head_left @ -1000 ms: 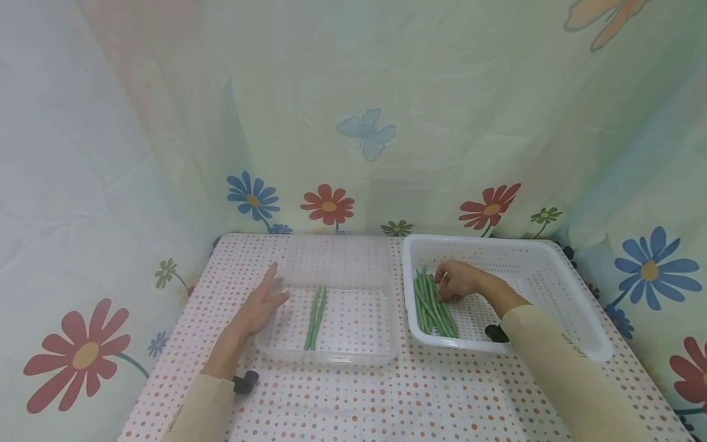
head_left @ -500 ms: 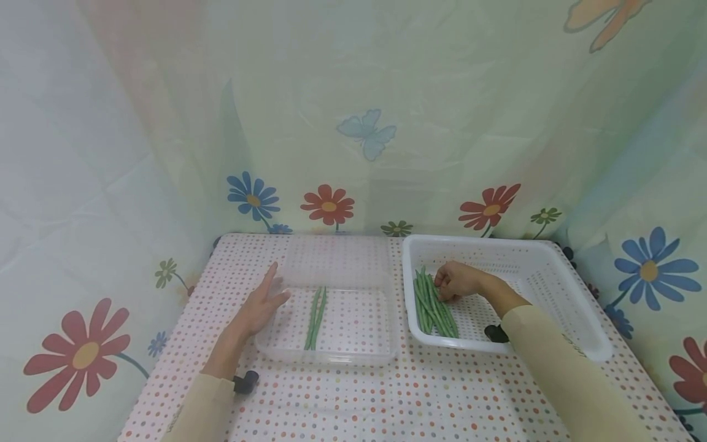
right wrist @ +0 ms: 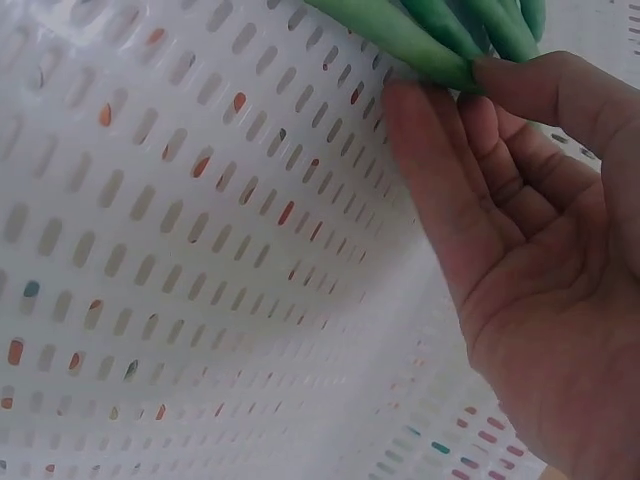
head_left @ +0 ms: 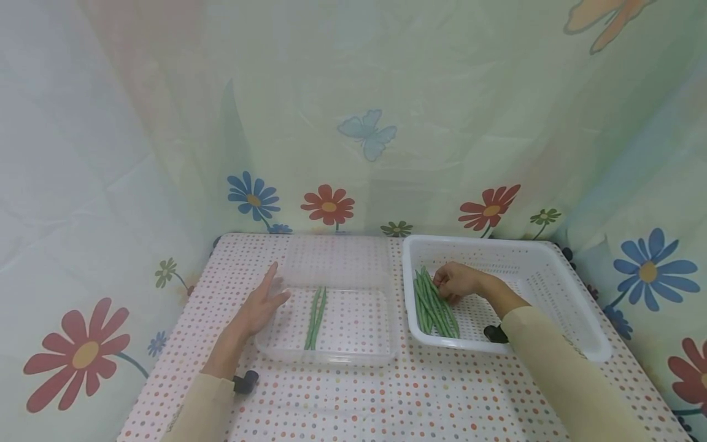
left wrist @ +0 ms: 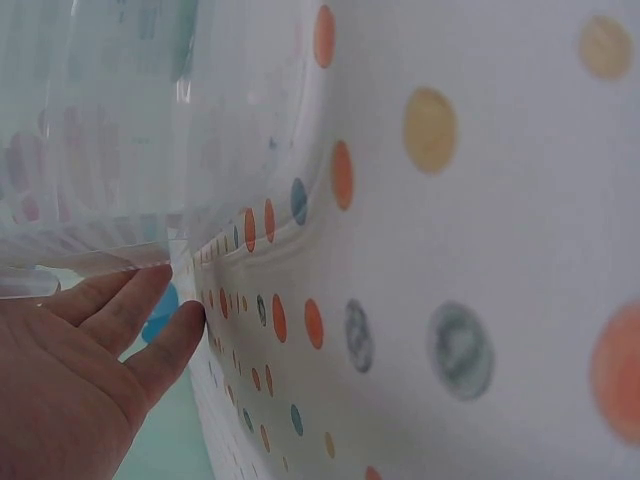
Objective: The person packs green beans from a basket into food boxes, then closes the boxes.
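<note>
My right hand (head_left: 455,280) is inside the white perforated basket (head_left: 552,288), at the right side of a bundle of green beans (head_left: 431,307). In the right wrist view the thumb and fingers of that hand (right wrist: 540,190) pinch the end of one green bean (right wrist: 420,45); other beans lie just behind. My left hand (head_left: 261,309) rests at the left side of a clear plastic container (head_left: 359,355), fingers extended. The left wrist view shows those fingertips (left wrist: 150,285) against or right beside the container wall (left wrist: 230,130). Two green beans (head_left: 315,319) lie side by side in the container.
The container's clear lid (head_left: 337,261) lies flipped back behind it. A dotted cloth (head_left: 353,399) covers the table. A flowered curtain (head_left: 309,153) hangs behind and at both sides. Small black devices (head_left: 245,382) are worn at the wrists.
My right hand has shifted very slightly left at the beans, its grip much the same. My left hand, the container and the basket stay where they were.
</note>
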`<state>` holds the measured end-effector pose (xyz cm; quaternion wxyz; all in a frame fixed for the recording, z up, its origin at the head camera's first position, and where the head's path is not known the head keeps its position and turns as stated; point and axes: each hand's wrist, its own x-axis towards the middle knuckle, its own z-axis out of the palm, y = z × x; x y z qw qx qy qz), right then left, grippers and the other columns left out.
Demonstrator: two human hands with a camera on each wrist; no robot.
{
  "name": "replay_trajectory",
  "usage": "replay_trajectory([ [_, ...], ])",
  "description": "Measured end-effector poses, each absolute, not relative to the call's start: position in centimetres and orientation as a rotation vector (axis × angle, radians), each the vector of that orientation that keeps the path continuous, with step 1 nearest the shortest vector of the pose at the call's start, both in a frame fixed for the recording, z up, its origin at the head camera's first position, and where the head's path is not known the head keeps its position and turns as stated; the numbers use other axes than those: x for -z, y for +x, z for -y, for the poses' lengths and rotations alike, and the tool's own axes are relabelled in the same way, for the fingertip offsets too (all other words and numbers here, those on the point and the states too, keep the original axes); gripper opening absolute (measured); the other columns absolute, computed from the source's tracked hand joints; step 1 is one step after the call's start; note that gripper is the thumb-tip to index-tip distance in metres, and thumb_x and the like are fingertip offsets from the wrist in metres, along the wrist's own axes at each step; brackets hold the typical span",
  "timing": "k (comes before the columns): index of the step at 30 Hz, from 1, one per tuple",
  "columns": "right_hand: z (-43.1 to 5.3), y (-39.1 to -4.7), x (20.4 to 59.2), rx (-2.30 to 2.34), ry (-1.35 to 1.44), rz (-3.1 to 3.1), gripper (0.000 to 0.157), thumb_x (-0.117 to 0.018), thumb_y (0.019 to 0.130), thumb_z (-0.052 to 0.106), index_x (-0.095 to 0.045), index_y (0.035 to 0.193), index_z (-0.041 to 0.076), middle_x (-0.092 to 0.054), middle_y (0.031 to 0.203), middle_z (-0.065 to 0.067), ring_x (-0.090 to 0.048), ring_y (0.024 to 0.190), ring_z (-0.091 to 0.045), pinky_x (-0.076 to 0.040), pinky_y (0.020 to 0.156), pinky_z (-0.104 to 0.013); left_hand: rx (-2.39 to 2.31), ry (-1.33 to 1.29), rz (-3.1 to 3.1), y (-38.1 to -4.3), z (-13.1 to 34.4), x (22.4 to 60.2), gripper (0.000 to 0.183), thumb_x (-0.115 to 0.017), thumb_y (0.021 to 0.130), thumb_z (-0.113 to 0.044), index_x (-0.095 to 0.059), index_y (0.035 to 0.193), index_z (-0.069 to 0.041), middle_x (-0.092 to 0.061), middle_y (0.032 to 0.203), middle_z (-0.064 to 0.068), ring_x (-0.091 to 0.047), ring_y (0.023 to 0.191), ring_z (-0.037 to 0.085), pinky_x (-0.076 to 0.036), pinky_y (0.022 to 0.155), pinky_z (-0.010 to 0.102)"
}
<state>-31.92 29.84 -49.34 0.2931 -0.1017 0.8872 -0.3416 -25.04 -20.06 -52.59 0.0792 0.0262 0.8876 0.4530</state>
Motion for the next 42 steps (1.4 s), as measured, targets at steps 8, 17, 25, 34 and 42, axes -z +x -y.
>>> replay_trajectory([
  [8, -29.9, -31.5, 48.4, 0.971, -0.34, -2.383, 0.022, -0.066, 0.091, 0.001, -0.07, 0.112, -0.003, -0.07, 0.102, -0.013, -0.068, 0.088, -0.022, -0.065, 0.077, -0.036, -1.361, 0.079, -2.649, -25.0, 20.1, 52.6, 0.083, -0.055, 0.105, -0.046, -0.001, 0.168, -0.036, -0.029, 0.171, 0.013, -0.029, 0.157, 0.04, -0.015, 0.127, 0.066],
  [17, -30.4, -31.5, 46.8, 1.12, -0.376, -2.325, 0.027, -0.067, 0.097, 0.006, -0.066, 0.121, -0.006, -0.071, 0.108, -0.018, -0.068, 0.095, -0.022, -0.065, 0.087, -0.043, -1.351, 0.078, -2.661, -25.0, 20.1, 52.5, 0.082, -0.054, 0.106, -0.042, -0.002, 0.169, -0.035, -0.031, 0.171, 0.013, -0.029, 0.157, 0.04, -0.015, 0.127, 0.067],
  [25, -30.4, -31.6, 46.1, 1.19, -0.391, -2.295, 0.031, -0.068, 0.097, 0.006, -0.063, 0.124, -0.011, -0.071, 0.104, -0.019, -0.07, 0.095, -0.024, -0.065, 0.087, -0.043, -1.34, 0.067, -2.652, -25.0, 20.0, 52.5, 0.081, -0.053, 0.107, -0.043, 0.0, 0.168, -0.039, -0.03, 0.171, 0.013, -0.028, 0.157, 0.04, -0.014, 0.127, 0.067],
  [34, -29.1, -32.0, 44.7, 1.305, -0.421, -2.287, 0.037, -0.066, 0.098, 0.007, -0.057, 0.13, -0.01, -0.069, 0.106, -0.02, -0.069, 0.093, -0.024, -0.065, 0.086, -0.041, -1.345, 0.085, -2.647, -25.0, 20.0, 52.4, 0.081, -0.053, 0.107, -0.042, 0.001, 0.168, -0.039, -0.03, 0.171, 0.013, -0.028, 0.157, 0.04, -0.014, 0.127, 0.066],
  [42, -26.2, -31.5, 42.5, 1.39, -0.463, -2.309, 0.039, -0.065, 0.1, 0.01, -0.055, 0.134, -0.007, -0.065, 0.113, -0.022, -0.068, 0.102, -0.03, -0.065, 0.09, -0.044, -1.334, 0.098, -2.656, -24.9, 20.0, 52.2, 0.082, -0.052, 0.107, -0.042, 0.001, 0.168, -0.035, -0.029, 0.171, 0.014, -0.027, 0.157, 0.041, -0.014, 0.127, 0.067],
])
